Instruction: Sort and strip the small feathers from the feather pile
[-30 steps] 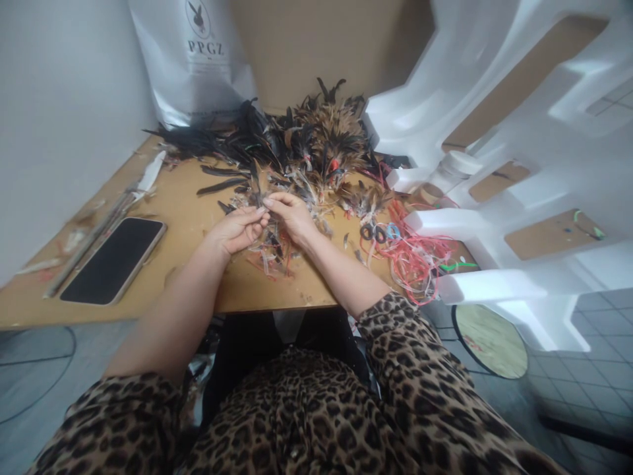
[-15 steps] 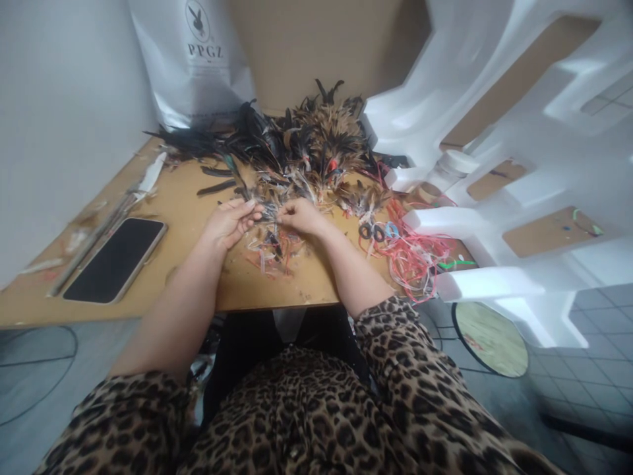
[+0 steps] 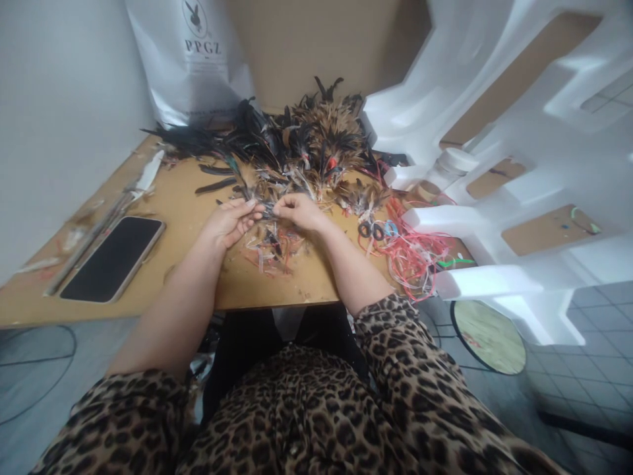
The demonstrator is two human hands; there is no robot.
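My left hand [image 3: 232,221] pinches the base of a small bunch of feathers [image 3: 246,179], whose brown and dark tips point up and away. Close on its right, my right hand [image 3: 297,211] is closed in a pinch near the same base; what lies between its fingertips is too small to make out. Behind both hands spreads a large pile of black and brown feathers [image 3: 341,128]. Below them on the tan table [image 3: 192,264] are scraps of feather and pink and white strands [image 3: 270,254].
A dark phone [image 3: 113,259] and a thin rod lie at the left. Tangled pink ties [image 3: 415,260] and black-handled scissors [image 3: 370,229] are at the right, beside a white plastic frame [image 3: 484,282]. A white bag [image 3: 198,79] stands at the back left.
My right hand has shifted slightly left, closer to my left hand. The bunch's brown feathers now show more clearly above my left hand.
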